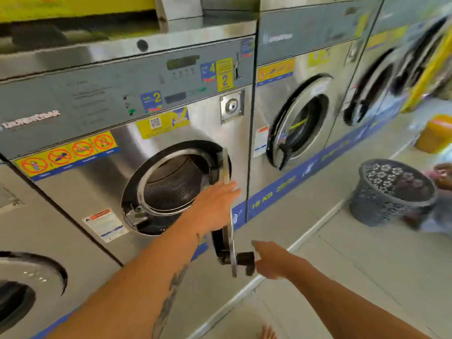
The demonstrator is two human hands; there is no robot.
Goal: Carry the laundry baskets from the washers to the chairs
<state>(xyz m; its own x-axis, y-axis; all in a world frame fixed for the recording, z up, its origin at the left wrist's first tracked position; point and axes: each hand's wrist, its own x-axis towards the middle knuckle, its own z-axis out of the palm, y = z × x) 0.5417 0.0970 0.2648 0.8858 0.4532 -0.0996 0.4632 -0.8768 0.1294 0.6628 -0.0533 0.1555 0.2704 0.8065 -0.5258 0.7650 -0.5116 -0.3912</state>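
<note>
A grey perforated laundry basket (389,194) full of dark and patterned clothes stands on the floor at the right, in front of the washers. The steel washer (171,182) before me has its round door (228,216) swung open edge-on, and its drum looks empty. My left hand (215,206) lies flat with straight fingers against the inner side of the door. My right hand (271,260) is at the black door handle (245,261) near the door's lower edge, fingers extended toward it; whether it grips the handle is unclear. Both hands are well left of the basket.
More washers stand in a row: one at the lower left (24,289), and others to the right (300,128) with doors ajar. A yellow container (434,133) sits on the floor far right. Something pink (442,174) lies beside the basket. Pale tiled floor (354,277) spreads below.
</note>
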